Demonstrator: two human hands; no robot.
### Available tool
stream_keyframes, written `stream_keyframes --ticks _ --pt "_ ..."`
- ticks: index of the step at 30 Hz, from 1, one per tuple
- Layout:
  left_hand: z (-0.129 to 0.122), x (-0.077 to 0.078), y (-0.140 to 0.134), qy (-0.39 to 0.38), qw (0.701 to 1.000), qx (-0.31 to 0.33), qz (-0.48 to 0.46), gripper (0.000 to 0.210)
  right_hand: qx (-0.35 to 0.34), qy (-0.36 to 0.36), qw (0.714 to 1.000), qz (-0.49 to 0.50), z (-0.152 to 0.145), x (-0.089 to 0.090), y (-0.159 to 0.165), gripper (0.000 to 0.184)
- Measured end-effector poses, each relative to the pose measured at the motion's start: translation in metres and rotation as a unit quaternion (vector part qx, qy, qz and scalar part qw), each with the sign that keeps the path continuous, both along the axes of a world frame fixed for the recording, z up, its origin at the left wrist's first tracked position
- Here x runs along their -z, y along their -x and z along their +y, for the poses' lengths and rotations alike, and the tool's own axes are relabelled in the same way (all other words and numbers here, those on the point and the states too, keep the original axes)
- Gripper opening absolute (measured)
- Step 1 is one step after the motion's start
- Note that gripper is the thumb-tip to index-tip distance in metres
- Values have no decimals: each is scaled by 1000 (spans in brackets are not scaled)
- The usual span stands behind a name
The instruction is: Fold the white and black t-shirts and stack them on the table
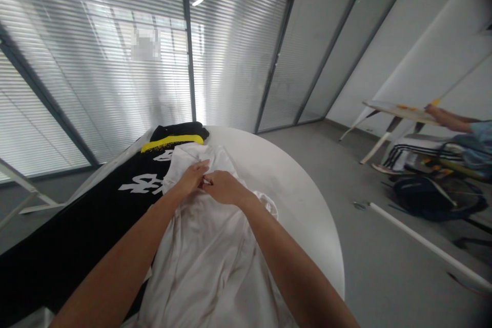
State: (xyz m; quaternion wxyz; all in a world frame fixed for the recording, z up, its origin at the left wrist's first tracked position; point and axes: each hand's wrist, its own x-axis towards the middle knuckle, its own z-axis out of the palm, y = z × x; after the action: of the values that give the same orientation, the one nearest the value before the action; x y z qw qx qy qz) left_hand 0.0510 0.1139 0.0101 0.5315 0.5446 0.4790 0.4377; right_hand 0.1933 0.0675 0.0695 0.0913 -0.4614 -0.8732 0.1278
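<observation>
A white satiny garment lies spread along the white round table, its far end beyond my hands. My left hand and my right hand meet on its upper part, fingertips pressed together on the fabric. The exact piece of cloth between the fingers is hidden. To the left, a black garment with white lettering and a yellow stripe lies partly under the white one. Near my right forearm, a bunched white edge of cloth rests on the table.
Glass partitions with blinds stand behind the table. On the right, another person's arm reaches over a second table. A dark backpack and a white pole lie on the floor there.
</observation>
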Motion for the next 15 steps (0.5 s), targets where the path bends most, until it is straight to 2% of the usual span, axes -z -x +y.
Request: stream_keyframes --ticks 4,9,15 --pt "1 -1 1 -3 998 -24 54 69 9 8 1000 2 0 7 -1 25" --pt "12 -2 12 -18 993 -74 88 69 79 11 996 -38 0 12 -5 32" --pt "21 -11 35 -53 991 -108 52 69 -13 9 1000 0 -8 9 7 31"
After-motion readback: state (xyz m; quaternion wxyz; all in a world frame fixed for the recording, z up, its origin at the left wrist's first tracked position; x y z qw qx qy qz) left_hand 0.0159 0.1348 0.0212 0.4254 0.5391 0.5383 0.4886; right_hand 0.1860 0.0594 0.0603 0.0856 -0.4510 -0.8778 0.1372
